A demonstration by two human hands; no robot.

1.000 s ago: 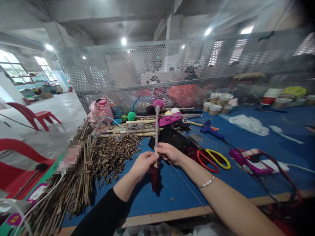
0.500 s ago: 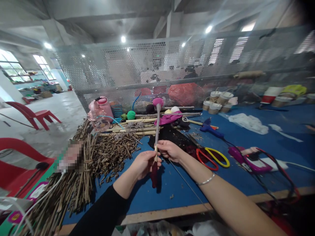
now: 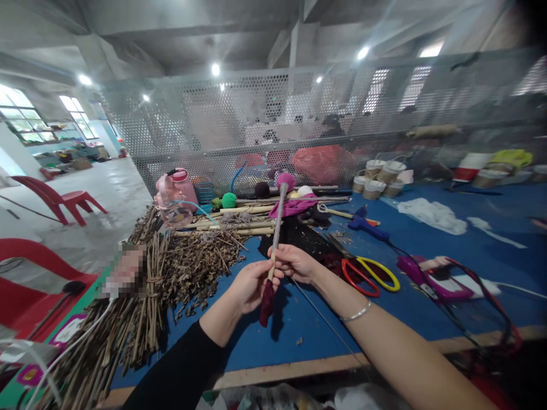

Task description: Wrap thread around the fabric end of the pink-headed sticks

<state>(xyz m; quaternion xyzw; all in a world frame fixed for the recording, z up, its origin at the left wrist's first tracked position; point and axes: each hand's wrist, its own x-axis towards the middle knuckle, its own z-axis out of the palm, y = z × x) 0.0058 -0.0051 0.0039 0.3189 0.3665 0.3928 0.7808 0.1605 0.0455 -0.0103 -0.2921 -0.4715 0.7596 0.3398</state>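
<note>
A slim stick (image 3: 278, 219) wrapped in grey stands tilted above the table, with a pink ball (image 3: 286, 181) on its far end. Bare pale wood shows near my hands, and dark red cloth (image 3: 267, 302) covers the lower end. My left hand (image 3: 254, 285) is closed round the pale part from the left. From the right, my right hand (image 3: 297, 263) pinches the stick just above, its fingers touching my left fingers. A thin dark rod or strand (image 3: 322, 316) runs from under my right hand toward the table's front edge. Scissors (image 3: 371, 276) with red and yellow handles lie right of my hands.
A heap of dried stalks (image 3: 205, 262) covers the left of the blue table (image 3: 325, 347). Behind are pale sticks (image 3: 248, 230), a green ball (image 3: 229, 200) and a pink bottle (image 3: 183, 188). Rightward lie a blue glue gun (image 3: 367, 224), a purple device (image 3: 431, 279) with cords, and several small pots (image 3: 374, 188).
The stick's far end with the pink ball has swung to the right, so the stick leans more. Both hands stay nearly in place, still holding it.
</note>
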